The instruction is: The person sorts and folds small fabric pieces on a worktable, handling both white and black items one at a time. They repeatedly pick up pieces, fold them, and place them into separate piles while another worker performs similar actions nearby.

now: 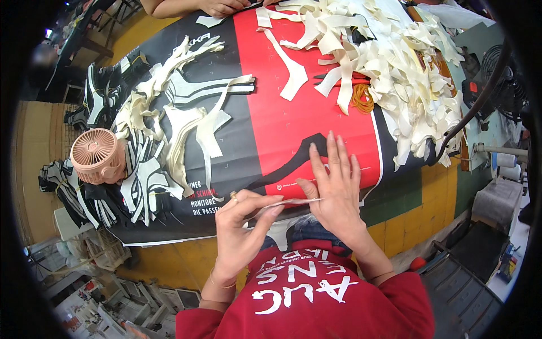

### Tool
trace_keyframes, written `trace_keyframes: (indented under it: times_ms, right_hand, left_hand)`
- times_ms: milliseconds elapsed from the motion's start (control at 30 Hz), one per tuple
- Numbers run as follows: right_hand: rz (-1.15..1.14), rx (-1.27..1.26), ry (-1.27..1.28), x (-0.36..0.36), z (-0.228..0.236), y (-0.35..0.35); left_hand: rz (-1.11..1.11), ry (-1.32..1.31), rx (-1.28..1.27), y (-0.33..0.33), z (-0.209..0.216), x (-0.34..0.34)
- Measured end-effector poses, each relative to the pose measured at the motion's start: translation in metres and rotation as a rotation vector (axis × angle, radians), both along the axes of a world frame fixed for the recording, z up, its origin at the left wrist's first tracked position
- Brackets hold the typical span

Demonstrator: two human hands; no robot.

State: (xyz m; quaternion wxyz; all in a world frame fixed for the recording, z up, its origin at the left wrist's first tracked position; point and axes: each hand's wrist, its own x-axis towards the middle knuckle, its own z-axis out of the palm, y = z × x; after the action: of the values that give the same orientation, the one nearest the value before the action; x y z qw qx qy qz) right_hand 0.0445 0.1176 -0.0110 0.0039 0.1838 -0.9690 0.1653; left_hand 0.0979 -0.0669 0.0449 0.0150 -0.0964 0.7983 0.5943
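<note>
White strip [293,201], thin and pale, lies at the near edge of the table, on the red part of the printed banner [282,118] that covers the tabletop. Left hand [240,223] pinches the strip's left end, thumb and forefinger closed together on it; a ring shows on one finger. Right hand [336,186] rests flat on the banner, fingers extended and close together, thumb touching the strip's right end. Whether that thumb clamps the strip cannot be told.

Far right: a large heap of cream cut pieces [395,62], with a coil of orange rubber bands [362,98] at its near-left edge. Left side: black-and-white cut pieces [141,175] laid in groups, a pink portable fan [97,156] among them. Far edge: another person's hand [217,7] rests on the table.
</note>
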Motion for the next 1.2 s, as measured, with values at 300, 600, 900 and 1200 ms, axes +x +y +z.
trace_keyframes:
  times_ms: [300, 600, 900, 1200]
  right_hand:
    - [0.030, -1.272, -0.512, -0.013, 0.023, 0.035]
    - [-0.123, -0.798, -0.298, -0.043, 0.011, 0.025]
    - [-0.202, -0.735, -0.316, -0.054, -0.002, 0.020]
    - [-0.202, -0.704, -0.265, -0.053, -0.007, 0.017]
  left_hand:
    - [-0.116, -0.098, 0.134, 0.018, -0.022, -0.034]
    - [-0.023, -0.033, 0.081, 0.029, -0.032, -0.053]
    - [-0.172, 0.069, -0.237, 0.033, -0.043, -0.068]
    - [-0.156, 0.080, -0.278, 0.036, -0.045, -0.069]
